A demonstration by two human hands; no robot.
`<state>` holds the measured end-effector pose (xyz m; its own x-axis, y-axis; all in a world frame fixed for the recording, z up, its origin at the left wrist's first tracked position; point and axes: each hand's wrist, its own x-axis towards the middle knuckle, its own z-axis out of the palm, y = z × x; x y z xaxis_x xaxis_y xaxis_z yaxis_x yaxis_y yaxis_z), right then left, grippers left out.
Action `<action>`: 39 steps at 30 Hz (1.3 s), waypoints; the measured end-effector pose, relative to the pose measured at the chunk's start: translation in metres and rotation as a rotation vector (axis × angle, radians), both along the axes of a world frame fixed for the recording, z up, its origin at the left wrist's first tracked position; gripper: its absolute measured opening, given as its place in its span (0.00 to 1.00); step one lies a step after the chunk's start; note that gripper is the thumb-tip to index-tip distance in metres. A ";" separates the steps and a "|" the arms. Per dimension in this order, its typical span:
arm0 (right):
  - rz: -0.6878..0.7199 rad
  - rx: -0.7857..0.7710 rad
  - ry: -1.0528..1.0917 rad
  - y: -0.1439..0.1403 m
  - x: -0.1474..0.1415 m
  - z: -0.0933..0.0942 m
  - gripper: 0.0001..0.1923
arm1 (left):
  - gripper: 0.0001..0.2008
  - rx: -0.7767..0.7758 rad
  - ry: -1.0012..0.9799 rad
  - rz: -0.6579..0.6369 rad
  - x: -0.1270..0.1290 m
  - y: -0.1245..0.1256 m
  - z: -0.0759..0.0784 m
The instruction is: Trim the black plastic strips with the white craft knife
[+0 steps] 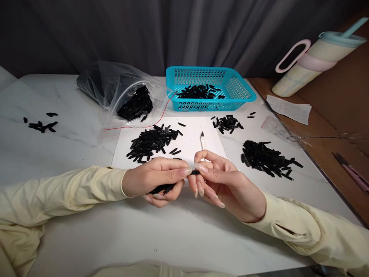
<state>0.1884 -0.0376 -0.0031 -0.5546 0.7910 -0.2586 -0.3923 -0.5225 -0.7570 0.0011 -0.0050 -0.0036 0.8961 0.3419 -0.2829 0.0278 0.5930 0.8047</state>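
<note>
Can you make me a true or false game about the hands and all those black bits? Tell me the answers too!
1. The left hand and right hand meet at a small black piece. True.
2. The basket is red. False: the basket is blue.
3. More black pieces are tucked in the left hand. True.
4. The plastic bag has nothing inside. False: black pieces are in the plastic bag.
5. A white tool with a dark tip lies on the white sheet. True.
6. The cup with a straw is left of the basket. False: the cup is to its right.
</note>
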 end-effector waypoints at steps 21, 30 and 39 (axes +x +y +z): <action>-0.035 0.052 -0.008 0.002 0.000 0.000 0.06 | 0.14 0.062 -0.002 0.046 0.000 0.000 -0.003; -0.024 0.039 0.003 0.002 0.001 -0.002 0.05 | 0.15 0.028 0.003 0.030 0.001 0.001 -0.002; -0.026 0.039 -0.004 0.001 0.001 -0.003 0.04 | 0.16 -0.020 -0.028 0.004 0.001 0.003 -0.005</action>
<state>0.1893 -0.0366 -0.0060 -0.5325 0.8148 -0.2293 -0.4025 -0.4820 -0.7782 0.0020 -0.0021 -0.0083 0.9025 0.3397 -0.2648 0.0033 0.6093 0.7929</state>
